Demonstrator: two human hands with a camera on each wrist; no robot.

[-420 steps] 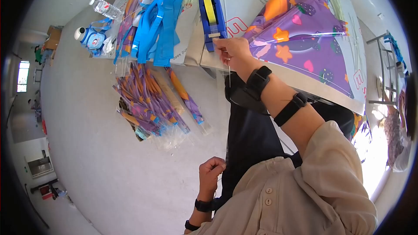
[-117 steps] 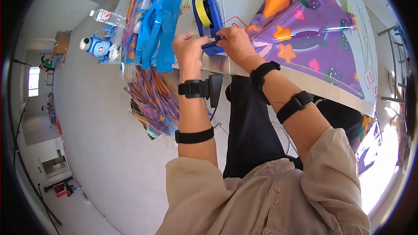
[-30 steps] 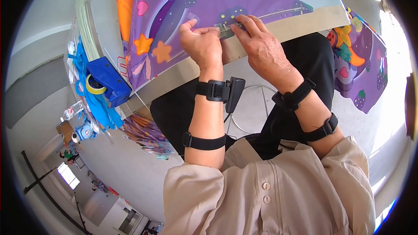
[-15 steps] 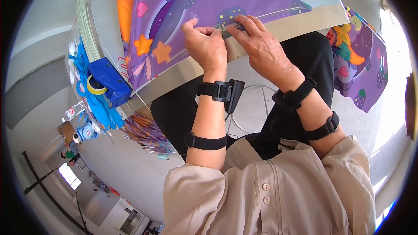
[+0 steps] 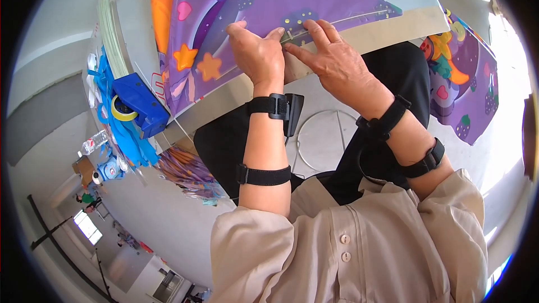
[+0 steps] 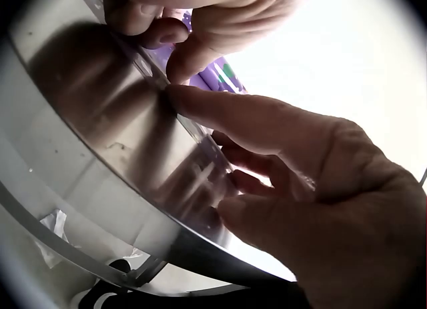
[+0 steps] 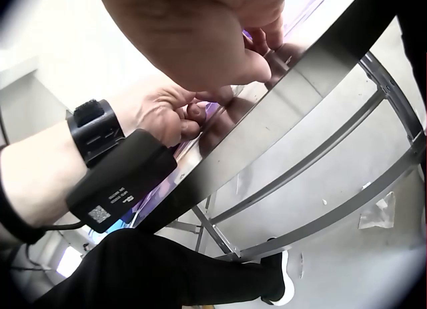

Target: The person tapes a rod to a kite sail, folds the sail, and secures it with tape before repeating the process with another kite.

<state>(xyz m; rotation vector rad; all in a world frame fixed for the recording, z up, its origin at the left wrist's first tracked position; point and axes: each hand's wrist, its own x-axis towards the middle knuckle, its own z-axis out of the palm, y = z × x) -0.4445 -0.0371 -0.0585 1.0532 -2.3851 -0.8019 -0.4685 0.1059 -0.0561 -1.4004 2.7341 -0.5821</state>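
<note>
In the head view, a purple printed sheet (image 5: 264, 0) lies on the table with a thin pale rod (image 5: 359, 16) along its near edge. My left hand (image 5: 258, 59) touches the sheet at that edge, thumb and index finger apart, other fingers partly hidden. Just right of it, my right hand (image 5: 339, 64) rests with spread fingers on the rod and edge. The left wrist view has the fingertips of my left hand (image 6: 207, 22) and right hand (image 6: 313, 162) close together at the edge. Clear film seems to lie there.
A blue tape dispenser (image 5: 140, 104) stands left at the table edge, beside blue strips (image 5: 126, 143) and a bundle of pale rods (image 5: 112, 39). Another printed sheet (image 5: 466, 90) hangs at the right. Below the table are a metal frame (image 7: 320, 149) and the person's dark-clothed legs (image 5: 387, 95).
My left hand has shifted slightly left, its thumb and index finger wider apart. My right index finger now reaches further left along the edge. The sheet looks unmoved over the last second.
</note>
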